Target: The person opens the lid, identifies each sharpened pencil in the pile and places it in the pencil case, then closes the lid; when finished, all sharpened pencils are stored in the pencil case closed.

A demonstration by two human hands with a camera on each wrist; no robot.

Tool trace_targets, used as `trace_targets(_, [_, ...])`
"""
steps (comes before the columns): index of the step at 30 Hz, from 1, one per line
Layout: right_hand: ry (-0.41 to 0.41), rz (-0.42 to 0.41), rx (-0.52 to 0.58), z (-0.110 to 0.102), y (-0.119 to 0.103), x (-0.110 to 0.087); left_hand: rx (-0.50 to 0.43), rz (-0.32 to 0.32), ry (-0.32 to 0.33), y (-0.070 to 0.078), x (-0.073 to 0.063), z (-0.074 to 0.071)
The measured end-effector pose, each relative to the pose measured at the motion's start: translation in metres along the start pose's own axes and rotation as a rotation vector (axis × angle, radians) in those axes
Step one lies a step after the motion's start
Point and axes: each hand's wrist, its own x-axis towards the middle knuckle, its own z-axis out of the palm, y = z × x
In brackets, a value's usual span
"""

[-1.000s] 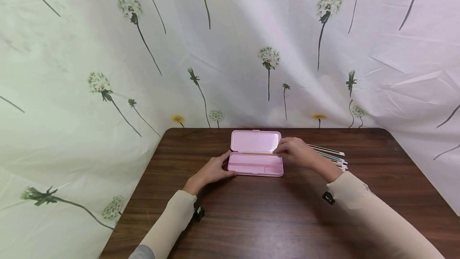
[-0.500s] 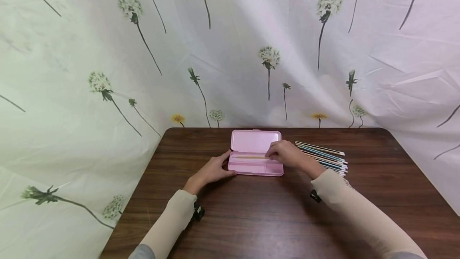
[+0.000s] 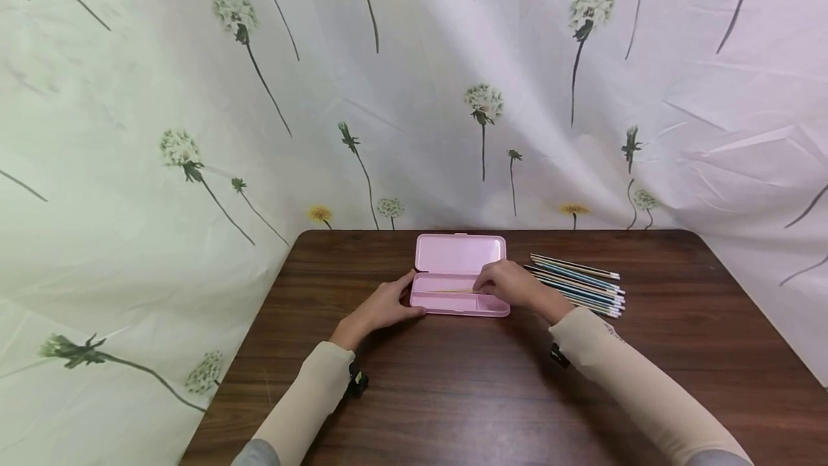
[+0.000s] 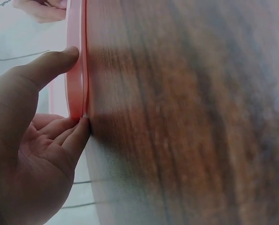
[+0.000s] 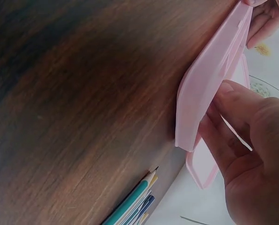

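An open pink pencil case (image 3: 459, 313) lies on the table, its lid (image 3: 453, 252) folded back away from me. My left hand (image 3: 383, 303) holds the case's left end, thumb at the front and fingers round the far corner; the left wrist view shows this thumb (image 4: 64, 61) against the pink wall. Over the right part of the case, my right hand (image 3: 507, 282) pinches a thin yellowish pencil (image 3: 453, 291), which lies lengthwise inside near the divider. The right wrist view shows fingers (image 5: 228, 101) dipping behind the case's wall, where the pencil's held part is hidden.
Several pencils (image 3: 582, 284), dark, blue and pale with white ends, lie side by side right of the case, close to my right wrist. The brown wooden table (image 3: 453, 394) meets a dandelion-printed cloth (image 3: 414, 92) at its far edge.
My right hand has moved left and towards me with the pencil, from the hinge side down into the case near the divider. The left hand has stayed put.
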Motion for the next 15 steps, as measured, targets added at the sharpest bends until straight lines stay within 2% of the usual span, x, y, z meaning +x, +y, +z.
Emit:
trace_targets(6, [-0.005,-0.01,-0.014,0.0018,0.0022,0.0003,-0.002,-0.012,0.001,0.0003,-0.0006,0.0])
trace_targets(15, [-0.007,0.031,0.0,0.0011,0.0054,-0.0012,-0.015,-0.004,-0.002,0.0009,-0.0007,-0.0003])
